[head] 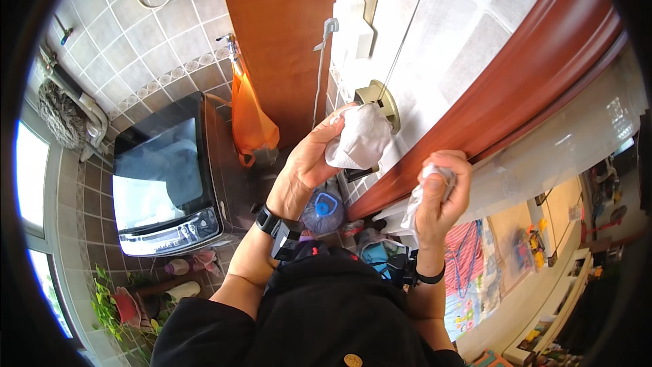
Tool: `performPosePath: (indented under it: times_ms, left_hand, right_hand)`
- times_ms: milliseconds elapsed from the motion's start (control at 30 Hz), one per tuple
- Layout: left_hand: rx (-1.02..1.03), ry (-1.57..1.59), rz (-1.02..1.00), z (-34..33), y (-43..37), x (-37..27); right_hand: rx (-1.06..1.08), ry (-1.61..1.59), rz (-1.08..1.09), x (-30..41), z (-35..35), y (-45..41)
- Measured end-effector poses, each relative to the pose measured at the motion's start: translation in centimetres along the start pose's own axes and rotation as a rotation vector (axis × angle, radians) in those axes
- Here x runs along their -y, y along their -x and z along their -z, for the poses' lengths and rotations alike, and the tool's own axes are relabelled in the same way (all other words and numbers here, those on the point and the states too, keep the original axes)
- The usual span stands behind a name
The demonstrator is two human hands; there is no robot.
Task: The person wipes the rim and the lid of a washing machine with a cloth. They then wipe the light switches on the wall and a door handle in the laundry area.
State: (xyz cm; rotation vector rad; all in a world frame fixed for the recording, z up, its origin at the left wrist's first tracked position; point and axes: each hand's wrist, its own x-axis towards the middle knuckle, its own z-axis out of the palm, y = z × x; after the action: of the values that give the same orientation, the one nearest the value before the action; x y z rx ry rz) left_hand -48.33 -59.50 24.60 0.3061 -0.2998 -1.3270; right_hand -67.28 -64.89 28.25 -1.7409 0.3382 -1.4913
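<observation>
My left hand (310, 155) holds a white cloth or wipe (364, 135), bunched, in front of a tiled wall. What lies under the cloth is hidden. Just behind it, a beige wall-mounted clothesline crank or bracket (382, 102) has a thin cable running up from it. My right hand (444, 193) is closed around a second crumpled white cloth or wipe (418, 204), whose end hangs below the fingers. That hand is beside the reddish-brown wooden door frame (458, 112); whether it touches the frame I cannot tell.
A top-loading washing machine (163, 178) stands at the left. An orange bag (247, 112) hangs from a tap beside a brown wooden panel (280, 35). A large water bottle (322, 209) is on the floor below. A grey plug with cord (326, 35) hangs near the wall socket (367, 0). Potted plants (109, 306) are lower left.
</observation>
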Motion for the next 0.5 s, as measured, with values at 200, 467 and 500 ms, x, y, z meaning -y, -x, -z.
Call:
performPosePath:
  times_ms: [200, 467, 500]
  left_hand:
    - [-0.116, 0.052, 0.046, 1.3, 0.7, -1.2]
    - [-0.258, -0.180, -0.059, 0.1, 1.9, -1.3]
    - [-0.367, -0.238, -0.080, -0.4, 2.2, -1.4]
  right_hand:
    - [0.072, -0.227, -0.412, -1.3, -1.8, 0.0]
    - [-0.115, -0.921, -0.912, -4.3, -4.7, -1.2]
    - [-0.172, -0.915, -0.938, -4.8, -5.4, -1.2]
